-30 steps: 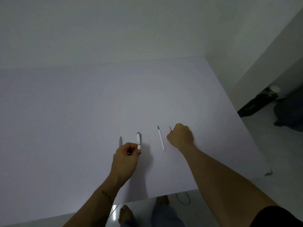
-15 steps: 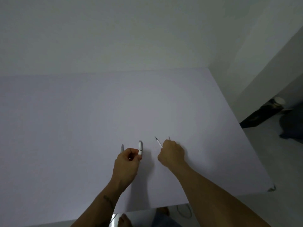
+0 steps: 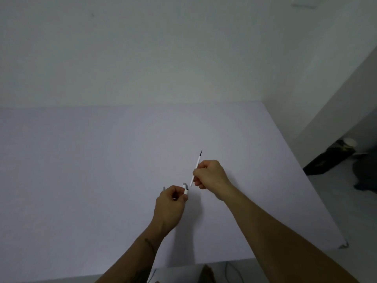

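My right hand is curled closed around a thin white plastic stick with a dark pointed tip, thumb and fingertips pinching its lower half. The stick is lifted off the table and tilted. Its dark tip points far and slightly right, and its plain white end juts out below my fingers toward the near left. That lower end comes just beside, but not touching, a short white plastic tube with a grey end. My left hand pinches this tube between thumb and curled fingers, the grey end pointing far, past my knuckles. Both hands are close together over the near middle of the wide pale lilac tabletop. At the left edge of my left hand a small grey pointed piece pokes out; I cannot tell whether I hold it or it lies on the table. A pale grey-green wall rises behind the table's far edge. On the floor beyond the table's right side sits a black bag, with a pale round object at its far end, too dim to make out.
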`<state>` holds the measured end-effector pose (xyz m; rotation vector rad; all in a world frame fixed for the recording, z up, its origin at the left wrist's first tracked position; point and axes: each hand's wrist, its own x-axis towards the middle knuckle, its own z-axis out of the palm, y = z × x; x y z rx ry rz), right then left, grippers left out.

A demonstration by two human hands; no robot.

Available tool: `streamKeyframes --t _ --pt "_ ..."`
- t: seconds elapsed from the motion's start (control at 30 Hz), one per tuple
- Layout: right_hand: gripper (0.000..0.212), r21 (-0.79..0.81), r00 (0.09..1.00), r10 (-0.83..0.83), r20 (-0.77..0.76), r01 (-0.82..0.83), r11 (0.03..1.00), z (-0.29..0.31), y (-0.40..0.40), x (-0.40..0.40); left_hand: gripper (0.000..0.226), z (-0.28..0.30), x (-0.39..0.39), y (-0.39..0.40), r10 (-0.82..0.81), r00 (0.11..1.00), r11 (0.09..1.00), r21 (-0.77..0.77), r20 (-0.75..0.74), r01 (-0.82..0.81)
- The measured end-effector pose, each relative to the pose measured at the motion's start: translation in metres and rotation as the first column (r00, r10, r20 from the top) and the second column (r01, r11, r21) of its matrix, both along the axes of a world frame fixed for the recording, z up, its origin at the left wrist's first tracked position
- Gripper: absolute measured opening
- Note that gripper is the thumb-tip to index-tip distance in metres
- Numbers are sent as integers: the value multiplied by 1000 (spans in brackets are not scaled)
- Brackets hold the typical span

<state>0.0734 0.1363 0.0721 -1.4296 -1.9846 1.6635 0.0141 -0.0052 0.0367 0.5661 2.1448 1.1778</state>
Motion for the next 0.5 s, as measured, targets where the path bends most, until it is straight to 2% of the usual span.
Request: streamKeyframes --t 0.2,0.5 --pt "8 79 999 17 32 -19 997 10 -11 -5 8 9 -3 -2 12 1000 1000 28 -20 -11" --pt "11 43 998 63 14 -63 997 13 -23 -9 10 13 -12 -12 17 1000 998 65 -4 -17"
